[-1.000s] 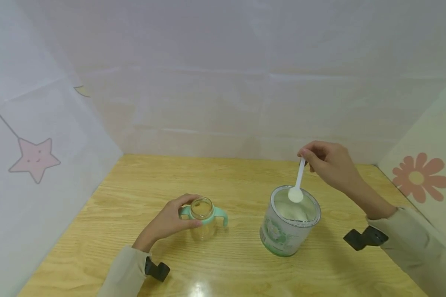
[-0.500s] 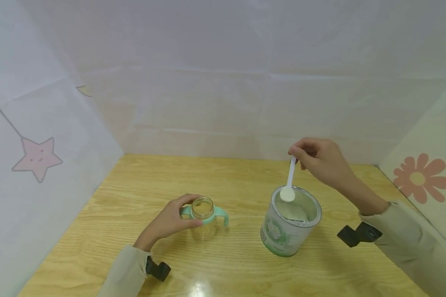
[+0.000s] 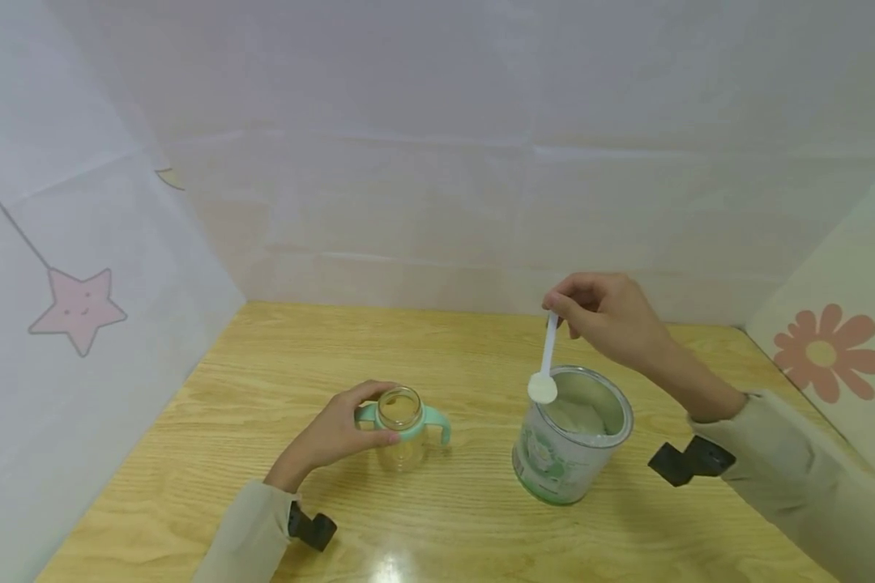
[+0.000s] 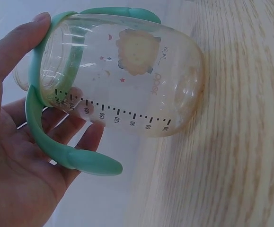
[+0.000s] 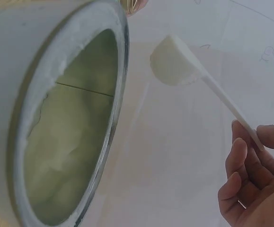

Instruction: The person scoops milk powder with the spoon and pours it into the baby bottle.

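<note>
My left hand [image 3: 339, 429] grips a clear baby bottle [image 4: 132, 75] round its neck, thumb on one side and fingers on the other. The bottle stands upright and uncapped on the table, with a mint-green two-handled ring [image 3: 435, 419] and printed volume marks. With thumb and fingertips my right hand [image 3: 608, 316] pinches the handle end of a white measuring scoop [image 5: 174, 61]. Pale powder fills the scoop's bowl [image 3: 543, 388], which hangs above the left rim of an open tin [image 3: 557, 465]. Inside the tin, more pale powder [image 5: 56, 156] shows.
The wooden table [image 3: 299, 340] carries the bottle at left of centre and the tin to its right. White sheets [image 3: 408, 202] with a printed star and flower enclose the back and sides. Black camera mounts [image 3: 693, 460] sit on the wrists.
My right hand has moved left with the filled scoop, from over the tin's mouth to its left rim. My left hand still holds the bottle in the same place.
</note>
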